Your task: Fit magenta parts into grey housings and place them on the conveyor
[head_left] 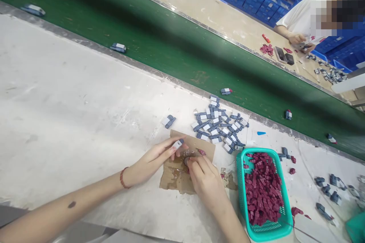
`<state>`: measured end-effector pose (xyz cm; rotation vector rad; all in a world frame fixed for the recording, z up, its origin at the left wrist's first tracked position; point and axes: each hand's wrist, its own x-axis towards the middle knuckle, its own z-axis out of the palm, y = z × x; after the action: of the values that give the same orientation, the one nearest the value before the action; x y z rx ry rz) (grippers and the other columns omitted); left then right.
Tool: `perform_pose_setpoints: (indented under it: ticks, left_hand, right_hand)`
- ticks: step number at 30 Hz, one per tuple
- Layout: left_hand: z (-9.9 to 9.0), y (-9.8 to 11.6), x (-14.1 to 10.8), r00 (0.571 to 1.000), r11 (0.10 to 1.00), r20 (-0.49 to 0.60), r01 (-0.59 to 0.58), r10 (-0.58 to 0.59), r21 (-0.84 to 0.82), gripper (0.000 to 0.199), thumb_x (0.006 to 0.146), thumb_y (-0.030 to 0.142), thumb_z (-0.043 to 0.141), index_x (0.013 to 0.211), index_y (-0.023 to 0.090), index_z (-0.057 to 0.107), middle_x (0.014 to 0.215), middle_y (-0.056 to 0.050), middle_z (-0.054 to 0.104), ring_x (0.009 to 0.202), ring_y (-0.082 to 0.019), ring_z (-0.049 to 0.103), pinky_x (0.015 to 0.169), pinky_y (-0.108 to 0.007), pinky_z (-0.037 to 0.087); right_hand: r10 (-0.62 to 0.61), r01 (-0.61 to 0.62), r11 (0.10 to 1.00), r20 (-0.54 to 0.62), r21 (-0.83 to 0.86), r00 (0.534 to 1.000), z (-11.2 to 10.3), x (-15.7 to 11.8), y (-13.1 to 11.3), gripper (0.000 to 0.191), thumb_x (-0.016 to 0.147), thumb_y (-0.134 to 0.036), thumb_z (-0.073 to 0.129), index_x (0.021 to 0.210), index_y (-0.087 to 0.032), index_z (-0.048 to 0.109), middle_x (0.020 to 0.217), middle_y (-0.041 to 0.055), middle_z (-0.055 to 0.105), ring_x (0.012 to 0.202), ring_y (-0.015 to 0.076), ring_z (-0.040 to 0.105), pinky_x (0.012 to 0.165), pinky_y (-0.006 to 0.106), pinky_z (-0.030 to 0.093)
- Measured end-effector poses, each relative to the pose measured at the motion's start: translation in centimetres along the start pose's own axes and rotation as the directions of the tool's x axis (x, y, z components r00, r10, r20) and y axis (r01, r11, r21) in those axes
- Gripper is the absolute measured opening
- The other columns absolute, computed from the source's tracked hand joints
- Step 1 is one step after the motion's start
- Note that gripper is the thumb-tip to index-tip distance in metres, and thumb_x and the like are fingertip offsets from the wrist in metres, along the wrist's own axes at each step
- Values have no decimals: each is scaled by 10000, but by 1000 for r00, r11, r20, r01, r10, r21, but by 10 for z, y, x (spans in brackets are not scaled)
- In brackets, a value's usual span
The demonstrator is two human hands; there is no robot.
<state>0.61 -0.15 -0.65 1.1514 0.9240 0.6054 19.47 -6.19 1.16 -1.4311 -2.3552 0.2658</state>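
My left hand point(155, 159) holds a small grey and dark blue part point(178, 144) between thumb and fingers, over the upper left of a stained cardboard piece point(208, 148). My right hand point(205, 176) is closed in a pinch at the middle of the cardboard, by a small round dark thing point(186, 160); what the fingertips grip is too small to make out. A dark red piece point(202, 152) lies just above my right hand. Wet brown stains show on the cardboard. One loose grey and blue part point(169, 121) lies above my left hand.
A pile of grey and blue parts point(215, 131) lies beyond the cardboard. At the right stands a green basket point(240, 190) of dark red pieces. A green conveyor point(182, 57) crosses behind, carrying several parts. Across it, a person point(299, 22) handles parts near blue bins.
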Motion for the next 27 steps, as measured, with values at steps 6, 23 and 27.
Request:
perform_pose_setpoints:
  ticks: [6, 23, 27]
  left_hand:
    - [1, -2, 2, 998, 995, 36, -54, 57, -86, 389, 880, 421, 575, 1196, 195, 552, 1116, -117, 648, 944, -215, 608, 799, -320, 510]
    - [2, -2, -1, 994, 995, 64, -89, 86, 41, 410, 921, 494, 467, 1112, 171, 632, 931, -99, 685, 813, -214, 625, 734, -316, 525]
    - [5, -3, -3, 989, 994, 144, -5, 21, -111, 457, 914, 586, 424, 1005, 168, 583, 672, -22, 614, 538, -145, 530, 531, -267, 455]
  right_hand:
    - [-9, 9, 1000, 34, 3, 999, 0, 0, 1, 240, 929, -39, 397, 934, -155, 608, 837, 70, 649, 764, 205, 591, 638, 300, 500]
    - [445, -301, 592, 8, 747, 896, -12, 0, 13, 77, 851, -155, 634, 834, -216, 678, 856, 52, 736, 837, 191, 692, 744, 311, 579]
    - [549, -291, 343, 61, 893, 834, -11, 1, 10, 23, 799, -187, 685, 806, -204, 698, 877, 70, 753, 847, 199, 712, 695, 295, 607]
